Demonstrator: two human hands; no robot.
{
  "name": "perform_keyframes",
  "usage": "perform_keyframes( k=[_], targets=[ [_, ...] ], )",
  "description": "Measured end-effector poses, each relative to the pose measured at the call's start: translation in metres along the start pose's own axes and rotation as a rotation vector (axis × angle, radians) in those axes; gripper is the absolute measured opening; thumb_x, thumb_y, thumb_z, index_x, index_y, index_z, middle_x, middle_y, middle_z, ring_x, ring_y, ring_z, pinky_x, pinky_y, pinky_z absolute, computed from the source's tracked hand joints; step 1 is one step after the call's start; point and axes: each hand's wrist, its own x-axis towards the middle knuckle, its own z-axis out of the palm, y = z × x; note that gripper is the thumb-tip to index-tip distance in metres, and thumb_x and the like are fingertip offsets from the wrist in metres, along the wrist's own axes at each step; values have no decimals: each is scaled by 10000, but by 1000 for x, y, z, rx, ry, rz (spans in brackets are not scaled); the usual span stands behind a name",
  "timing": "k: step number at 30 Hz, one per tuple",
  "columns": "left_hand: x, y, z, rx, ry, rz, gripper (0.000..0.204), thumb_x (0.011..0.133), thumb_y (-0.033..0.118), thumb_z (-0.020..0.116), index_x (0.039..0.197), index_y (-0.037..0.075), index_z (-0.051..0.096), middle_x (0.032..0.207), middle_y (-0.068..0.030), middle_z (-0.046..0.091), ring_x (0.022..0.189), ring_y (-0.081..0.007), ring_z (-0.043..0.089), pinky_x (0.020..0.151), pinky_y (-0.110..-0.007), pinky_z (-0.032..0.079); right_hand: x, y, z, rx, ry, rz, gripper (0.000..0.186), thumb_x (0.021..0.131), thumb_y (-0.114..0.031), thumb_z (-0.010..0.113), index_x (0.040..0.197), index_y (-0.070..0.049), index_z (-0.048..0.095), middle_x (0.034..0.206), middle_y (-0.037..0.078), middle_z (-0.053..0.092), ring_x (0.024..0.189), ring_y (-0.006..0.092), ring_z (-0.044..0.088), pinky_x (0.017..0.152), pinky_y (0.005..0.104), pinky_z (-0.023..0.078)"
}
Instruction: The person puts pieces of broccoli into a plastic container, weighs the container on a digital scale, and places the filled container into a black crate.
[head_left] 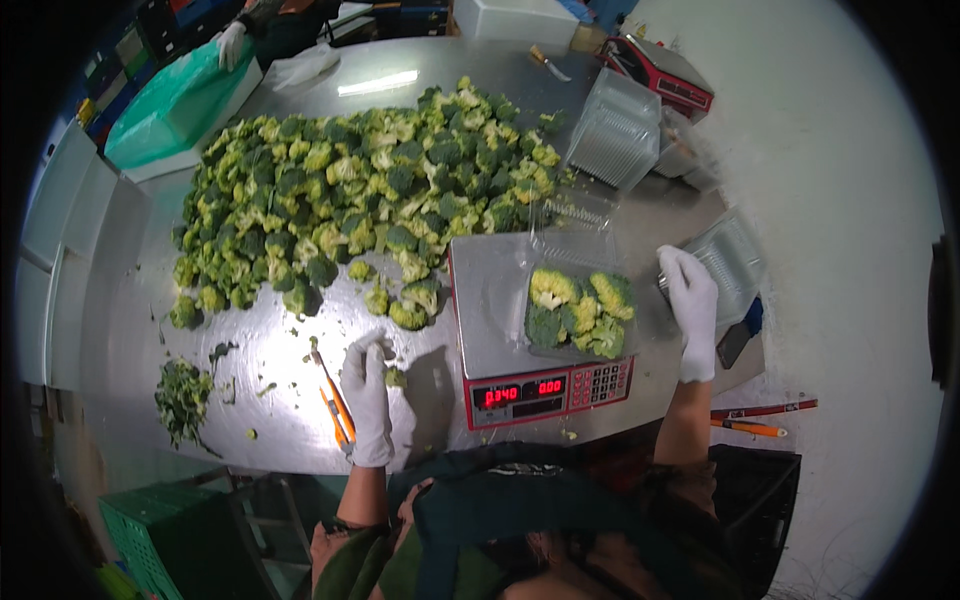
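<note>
In its white glove, my left hand (368, 400) hovers over the table with fingers loosely bent and nothing visible in them. Beside it are a small broccoli floret (396, 378) and an orange-handled cutting tool (337, 405). My right hand (692, 300), also gloved, is closed at the edge of a clear plastic container (735, 265); its fingers partly hide the grip. Between my hands stands a red scale (500, 340) with a lit red display. On its plate, toward the right, an open clear container (570, 352) holds several broccoli pieces (582, 312), its lid (572, 228) folded back.
A broad heap of broccoli florets (350, 190) covers the table's middle. Leafy trimmings (183, 400) lie at left. Stacked clear containers (615, 130) and another scale (665, 75) stand at far right. Another person's gloved hand (231, 45) touches a green-covered box (170, 110).
</note>
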Motion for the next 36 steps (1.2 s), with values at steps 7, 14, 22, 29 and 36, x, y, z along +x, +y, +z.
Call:
perform_keyframes(
  k=[7,14,22,29,36],
  targets=[
    [-12,27,52,-16,-128,-109,246,1068,161,496,1230,52,645,865,-23,645,625,-39,509,586,-194,421,27,80,47,55,-146,204,467,964,-430,644,1281,-87,656,1185,152,710,1081,250,684,930,340,500],
    [-18,32,123,386,-379,-66,460,1037,407,551,1389,111,546,743,-104,677,647,-244,684,632,-368,521,56,79,87,-80,-226,267,675,955,-611,535,1410,-113,545,1154,124,732,1137,331,657,977,420,486],
    [-13,-4,99,404,-195,201,337,1044,203,565,1356,81,599,735,-6,638,674,-53,587,643,-248,485,51,75,73,201,-116,130,500,971,-366,653,1371,-74,586,1220,146,701,1141,224,659,979,331,490],
    [-26,-48,-36,827,81,220,349,892,188,711,1224,89,676,1074,-147,640,962,-297,626,853,-398,508,-4,-14,13,208,-175,-239,315,954,-170,662,1247,-60,684,1206,80,692,1136,226,625,1010,348,458],
    [-2,-55,-18,961,59,276,399,885,225,709,1261,108,648,1222,-172,614,1114,-357,562,926,-459,460,-41,-81,54,-362,-256,-699,455,832,-257,750,1250,-105,650,1117,58,636,1075,265,564,996,436,378]
  ],
)
